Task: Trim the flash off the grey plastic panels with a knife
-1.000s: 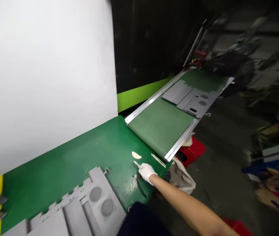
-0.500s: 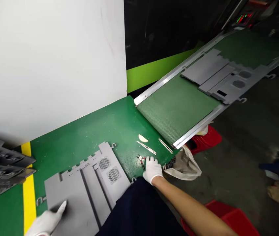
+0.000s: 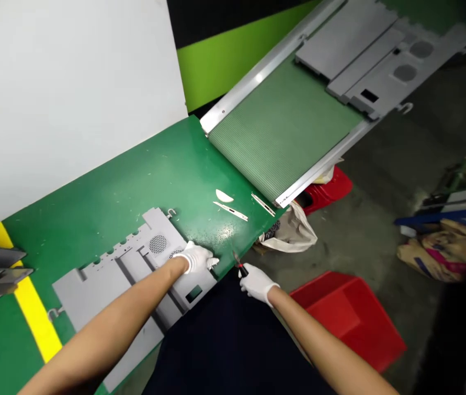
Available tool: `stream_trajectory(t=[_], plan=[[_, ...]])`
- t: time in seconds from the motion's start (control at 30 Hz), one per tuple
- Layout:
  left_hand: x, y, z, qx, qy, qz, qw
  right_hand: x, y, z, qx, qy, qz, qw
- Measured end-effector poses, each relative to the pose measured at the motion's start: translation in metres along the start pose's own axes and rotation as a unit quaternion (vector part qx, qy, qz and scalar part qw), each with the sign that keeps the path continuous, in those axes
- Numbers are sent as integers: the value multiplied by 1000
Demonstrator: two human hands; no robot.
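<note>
Head view, single entry.

Item 1: grey plastic panel [image 3: 134,285]. Flat on the green desk [image 3: 105,186], at its near edge, left of centre. Long axis runs from the near-left of the desk up toward the far-right. The end with the two round vent grilles [image 3: 158,243] points to the far-right, toward the conveyor belt [image 3: 278,131]; a small hook tab [image 3: 170,212] sits at that end's far corner.

Item 2: left hand [image 3: 197,258], white glove. Laid palm-down on the panel's grille end, fingers spread flat, pressing rather than gripping.

Item 3: right hand [image 3: 257,282], white glove. Just off the desk's near edge, fingers closed around small red-handled cutters [image 3: 239,264], tip aimed up-left toward the panel's right corner. Whether the blades are open cannot be told.

Item 4: loose bits on the desk near its right end: a pale crescent offcut [image 3: 224,196] and two thin metal strips [image 3: 230,210], well apart from the panel.

Item 5: second grey panel [image 3: 364,60] on the conveyor belt, far right.

Item 6: red bin [image 3: 352,318] on the floor, below the right hand.

Handling note (judgement): the work appears to be trimming the panel's edge. Keep the left palm firm close to the cut so the panel cannot shift or flex, bring the cutters in flush to the edge, and keep gloved fingertips clear of the blades.
</note>
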State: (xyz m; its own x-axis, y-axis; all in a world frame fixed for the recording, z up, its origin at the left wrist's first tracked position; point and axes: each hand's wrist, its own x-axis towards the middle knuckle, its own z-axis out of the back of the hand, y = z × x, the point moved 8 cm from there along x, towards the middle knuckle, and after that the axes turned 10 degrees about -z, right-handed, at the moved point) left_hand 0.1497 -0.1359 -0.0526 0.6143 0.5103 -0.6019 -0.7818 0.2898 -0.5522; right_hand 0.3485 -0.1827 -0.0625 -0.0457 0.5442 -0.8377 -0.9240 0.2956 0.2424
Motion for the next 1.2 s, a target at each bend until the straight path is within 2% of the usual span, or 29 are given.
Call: stream_trajectory(t=[0.13, 0.23, 0.47, 0.63, 0.77, 0.93, 1.2], plan=[[11, 5, 1, -74, 69, 24, 995, -19, -2, -36, -30, 21, 48, 998], [13, 0, 4, -69, 68, 12, 995, -16, 9, -45, -59, 12, 64, 996], [12, 0, 0, -51, 17, -12, 999, -9, 21, -50, -66, 6, 76, 995], [16, 3, -2, -28, -7, -41, 999, -11, 27, -46, -79, -30, 86, 993], [16, 3, -2, -27, -12, -45, 999, -7, 33, -48, -89, -48, 83, 991], [15, 0, 0, -32, -24, -57, 998, -2, 32, -53, -84, -31, 60, 994], [18, 7, -5, -33, -19, -42, 998, -2, 35, -50, -71, -50, 41, 995]])
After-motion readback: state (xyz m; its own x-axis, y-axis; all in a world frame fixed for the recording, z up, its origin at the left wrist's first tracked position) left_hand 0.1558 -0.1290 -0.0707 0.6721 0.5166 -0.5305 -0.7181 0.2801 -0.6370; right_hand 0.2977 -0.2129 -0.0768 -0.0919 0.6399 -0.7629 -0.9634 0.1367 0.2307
